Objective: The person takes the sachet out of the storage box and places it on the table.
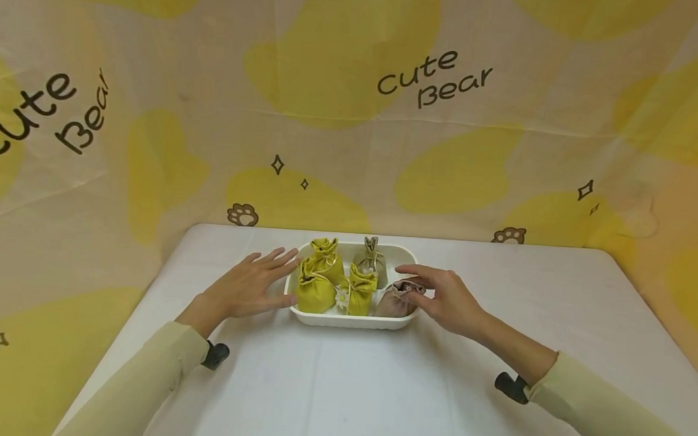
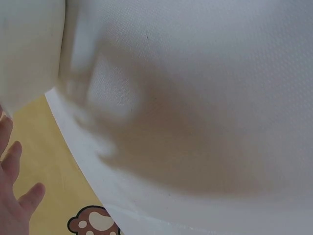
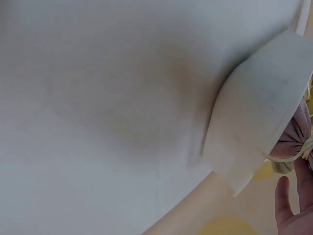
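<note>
While left hand [image 1: 247,287], fingers spread, flanked white tray [image 1: 349,321], presumably to steady it, right hand [image 1: 450,301] pinched mauve drawstring pouch [image 1: 393,304] at its gathered neck.

"Cute Bear" lettering [image 1: 435,79] on the patterned backdrop [image 1: 341,145]; twice, left and centre

This is a curtained-off table nook: beige cloth hangings [image 1: 341,145] printed with yellow blobs [image 1: 357,54], brown paw prints [image 1: 242,214] and black "Cute Bear" lettering [image 1: 434,81] surround a white, round-cornered table [image 1: 363,390]. Whether home or studio cannot be told.
</note>
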`<state>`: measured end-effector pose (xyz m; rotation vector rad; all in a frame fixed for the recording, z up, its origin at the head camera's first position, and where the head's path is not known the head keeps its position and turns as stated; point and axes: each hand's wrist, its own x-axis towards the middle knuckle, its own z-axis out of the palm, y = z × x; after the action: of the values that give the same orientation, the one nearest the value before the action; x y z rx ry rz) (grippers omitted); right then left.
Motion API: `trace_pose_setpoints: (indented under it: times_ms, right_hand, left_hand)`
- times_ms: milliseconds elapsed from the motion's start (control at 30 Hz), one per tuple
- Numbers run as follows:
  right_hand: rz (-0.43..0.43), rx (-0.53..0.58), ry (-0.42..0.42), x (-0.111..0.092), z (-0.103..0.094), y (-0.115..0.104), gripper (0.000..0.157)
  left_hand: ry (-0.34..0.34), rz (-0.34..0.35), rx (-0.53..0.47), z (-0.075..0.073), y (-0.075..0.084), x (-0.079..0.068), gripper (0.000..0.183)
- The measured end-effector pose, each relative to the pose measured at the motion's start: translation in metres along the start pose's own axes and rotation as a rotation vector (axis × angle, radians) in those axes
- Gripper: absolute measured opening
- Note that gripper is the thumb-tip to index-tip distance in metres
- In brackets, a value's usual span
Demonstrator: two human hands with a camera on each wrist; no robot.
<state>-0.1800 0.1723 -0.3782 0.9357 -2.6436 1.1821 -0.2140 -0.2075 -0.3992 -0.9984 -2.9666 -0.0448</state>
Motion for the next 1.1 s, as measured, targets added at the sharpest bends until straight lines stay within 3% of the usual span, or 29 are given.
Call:
trace_pose_setpoints:
  times_ms: [567,833,1100]
  right_hand:
    - [0.023,0.022,0.051,0.011,-0.04,-0.016,0.042]
    - [0.018,-0.025,0.084,0.011,-0.061,-0.01,0.043]
    - [0.084,-0.084,0.117,0.003,-0.082,0.004,0.044]
  left_hand:
    - [0.008,0.005,0.001,0.002,-0.001,0.001,0.081]
    - [0.006,0.002,-0.005,0.001,-0.001,0.0,0.08]
    - [0.0,-0.006,-0.021,0.0,0.0,0.001,0.08]
